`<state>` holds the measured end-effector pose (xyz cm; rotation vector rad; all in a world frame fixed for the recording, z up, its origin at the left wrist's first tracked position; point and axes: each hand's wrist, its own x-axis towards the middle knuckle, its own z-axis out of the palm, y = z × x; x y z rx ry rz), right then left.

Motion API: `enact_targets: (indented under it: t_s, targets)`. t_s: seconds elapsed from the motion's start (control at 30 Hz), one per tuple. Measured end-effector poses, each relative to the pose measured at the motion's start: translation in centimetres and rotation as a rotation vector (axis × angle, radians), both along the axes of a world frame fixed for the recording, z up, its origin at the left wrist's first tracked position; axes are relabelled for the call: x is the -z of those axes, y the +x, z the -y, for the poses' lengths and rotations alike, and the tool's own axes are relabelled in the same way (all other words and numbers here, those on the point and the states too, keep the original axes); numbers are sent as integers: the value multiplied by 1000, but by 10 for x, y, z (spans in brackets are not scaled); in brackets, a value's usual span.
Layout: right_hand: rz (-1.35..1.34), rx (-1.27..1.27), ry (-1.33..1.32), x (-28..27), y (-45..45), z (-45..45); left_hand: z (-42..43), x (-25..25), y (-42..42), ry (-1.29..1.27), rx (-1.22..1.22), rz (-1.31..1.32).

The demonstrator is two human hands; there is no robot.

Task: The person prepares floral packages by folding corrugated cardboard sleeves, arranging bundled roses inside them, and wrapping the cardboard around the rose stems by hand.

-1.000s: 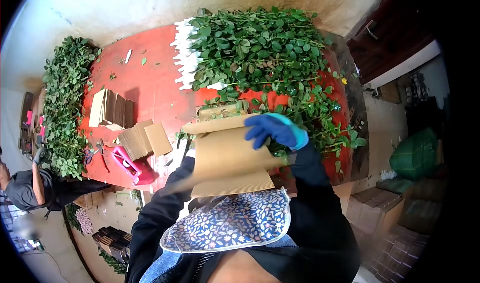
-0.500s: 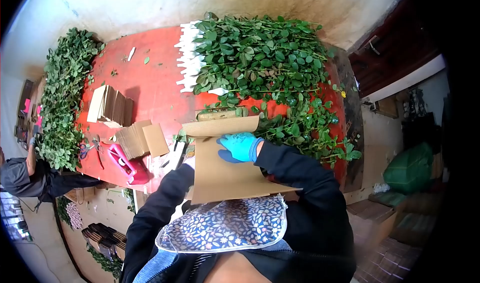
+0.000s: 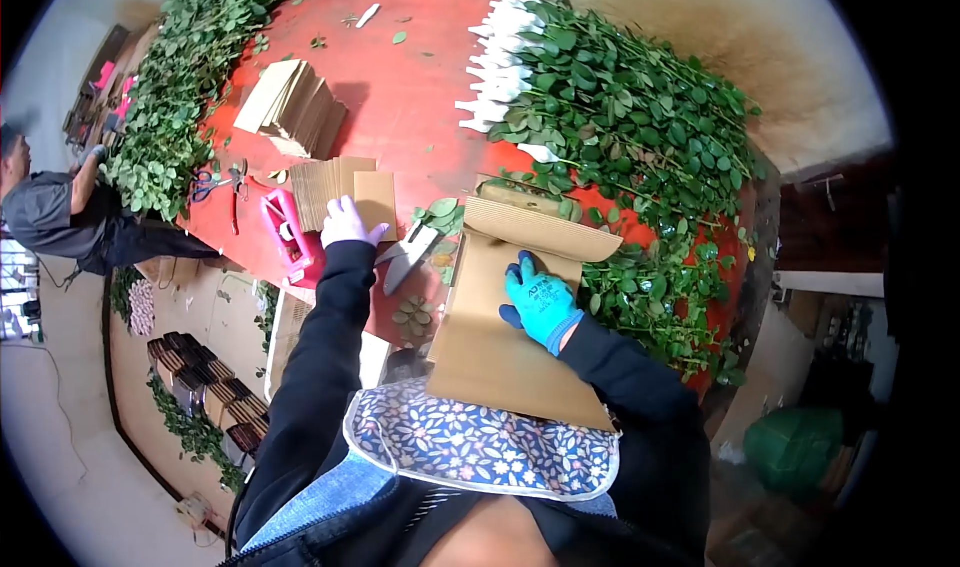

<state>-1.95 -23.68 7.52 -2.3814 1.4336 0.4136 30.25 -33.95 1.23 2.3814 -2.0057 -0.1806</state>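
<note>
My left hand (image 3: 347, 225), in a pale lavender glove, reaches over the near edge of a stack of small cardboard pieces (image 3: 322, 189). Its fingers and thumb are apart, and I cannot tell whether they touch the stack. Just left of it stands a pink tape dispenser (image 3: 288, 235). My right hand (image 3: 543, 305), in a turquoise glove with dark fingertips, rests with fingers spread on a large brown cardboard sheet (image 3: 500, 357). The sheet's corrugated far end (image 3: 540, 229) curls up, while its near end reaches my flowered apron (image 3: 480, 437).
On the red table (image 3: 420, 87) lie rose stems (image 3: 630, 97) with white-wrapped heads (image 3: 500, 62), another cardboard stack (image 3: 292, 109), scissors (image 3: 215, 181) and a white-and-grey blade-like piece (image 3: 408, 257). More foliage (image 3: 200, 77) lines the left edge, where a co-worker (image 3: 60, 207) stands.
My left hand has come out from beside the cardboard sheet and moved forward-left to the small cardboard pieces. My right hand stays on the sheet. The view has turned, shifting the table contents.
</note>
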Motion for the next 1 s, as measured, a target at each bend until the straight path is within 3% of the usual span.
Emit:
enact_targets:
  t_s: [0.03,0.3,0.43,0.53,0.73,0.87,0.97,1.0]
  targets:
    - [-4,-2,-20,2,-1,-1,7,1,-2,92,-37,22]
    - [18,8,-53,3,-1,-1,29,20,27,123,-125,-74]
    - [-14,3,-69,4,-1,-2,31,38,51,-55,-125,-107]
    - [-9,-3,-80,4,-2,-3,27,20,56,-96,-34,-90]
    - [11,10,-77,3,-3,-3,41,-12,62,140,-186,-49]
    - [93,-19,-158,7,-7,-3,31,-32,67,-10,-37,-122]
    - [71,32,-94,-1,-3,-3,-11,-62,23,128,202,-1373]
    - [68,46,-73,0,-3,-3,-27,-83,4,383,286,-1366]
